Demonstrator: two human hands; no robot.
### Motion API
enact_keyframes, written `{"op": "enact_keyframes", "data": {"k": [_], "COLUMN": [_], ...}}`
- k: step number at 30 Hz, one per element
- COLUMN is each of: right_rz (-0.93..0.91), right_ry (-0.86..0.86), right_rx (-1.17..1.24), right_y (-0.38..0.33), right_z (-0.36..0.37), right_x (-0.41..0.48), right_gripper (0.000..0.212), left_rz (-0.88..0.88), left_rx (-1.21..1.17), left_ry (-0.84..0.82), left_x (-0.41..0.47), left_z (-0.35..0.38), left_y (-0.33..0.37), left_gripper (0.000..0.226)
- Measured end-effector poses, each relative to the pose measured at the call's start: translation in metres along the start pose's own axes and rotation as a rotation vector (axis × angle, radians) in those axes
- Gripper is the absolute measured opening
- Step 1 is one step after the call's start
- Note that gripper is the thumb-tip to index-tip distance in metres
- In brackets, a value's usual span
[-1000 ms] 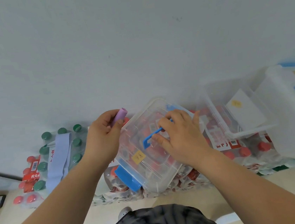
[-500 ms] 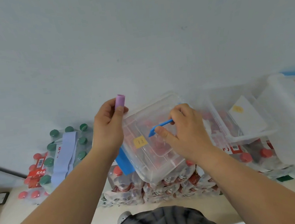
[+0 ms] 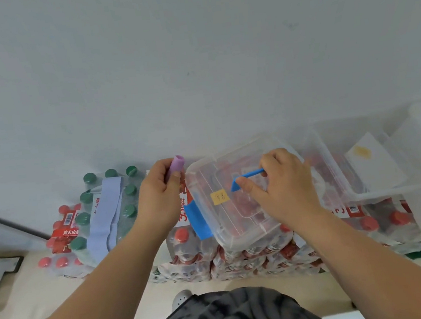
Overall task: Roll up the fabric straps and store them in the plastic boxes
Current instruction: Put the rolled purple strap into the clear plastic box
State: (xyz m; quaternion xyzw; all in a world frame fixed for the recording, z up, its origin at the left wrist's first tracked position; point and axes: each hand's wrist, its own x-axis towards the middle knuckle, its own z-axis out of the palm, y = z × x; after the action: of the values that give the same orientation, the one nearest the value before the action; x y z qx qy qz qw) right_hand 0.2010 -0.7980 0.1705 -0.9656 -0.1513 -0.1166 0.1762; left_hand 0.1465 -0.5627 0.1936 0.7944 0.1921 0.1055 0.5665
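The clear box (image 3: 238, 203) is sitting tilted on top of shrink-wrapped packs of bottles (image 3: 241, 258), an uneven base, so a pull on its blue handle (image 3: 249, 177) is likely to be dragging the whole box sideways or tipping it off the packs instead of freeing the lid, which looks closed, with the blue latch (image 3: 198, 221) at its near-left side seemingly down. The rolled purple strap (image 3: 176, 164) is being pinched only at its lower part, so a loosening grip could be letting the coil spring open or drop among the bottles. The right hand (image 3: 283, 185) is reaching forward with the wrist slightly bent, thumb and curled fingers closing around the handle. The left hand (image 3: 159, 194) is being held upright just left of the box, clenched on the roll, which is sticking up above the thumb. A flat pale strap (image 3: 106, 218) is lying unrolled across the green-capped bottles (image 3: 126, 192) farther left.
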Motion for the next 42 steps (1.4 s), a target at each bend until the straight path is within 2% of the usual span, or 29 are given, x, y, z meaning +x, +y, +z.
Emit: {"op": "enact_keyframes", "data": {"k": [5, 16, 21, 28, 37, 42], "right_rz": [0.01, 0.099, 0.122, 0.159, 0.029, 0.004], "right_ry": [0.027, 0.029, 0.017, 0.016, 0.139, 0.077], "right_rx": [0.043, -0.003, -0.035, 0.069, 0.057, -0.021], "right_y": [-0.003, -0.009, -0.012, -0.011, -0.022, -0.032], "right_z": [0.002, 0.003, 0.004, -0.004, -0.024, -0.035], "right_x": [0.002, 0.006, 0.008, 0.013, 0.025, 0.032], "right_gripper": [0.064, 0.068, 0.069, 0.068, 0.06, 0.06], "left_rz": [0.014, -0.069, -0.04, -0.079, -0.125, -0.105], "left_rx": [-0.061, -0.246, -0.224, -0.266, -0.242, -0.224], "left_ry": [-0.003, 0.041, 0.025, 0.014, 0.067, 0.134], "left_x": [0.002, 0.006, -0.002, 0.002, 0.004, 0.002], "left_z": [0.005, 0.012, 0.016, 0.014, 0.002, -0.006], "left_y": [-0.007, -0.016, -0.022, -0.016, -0.005, 0.004], "left_gripper": [0.023, 0.036, 0.025, 0.031, 0.039, 0.03]}}
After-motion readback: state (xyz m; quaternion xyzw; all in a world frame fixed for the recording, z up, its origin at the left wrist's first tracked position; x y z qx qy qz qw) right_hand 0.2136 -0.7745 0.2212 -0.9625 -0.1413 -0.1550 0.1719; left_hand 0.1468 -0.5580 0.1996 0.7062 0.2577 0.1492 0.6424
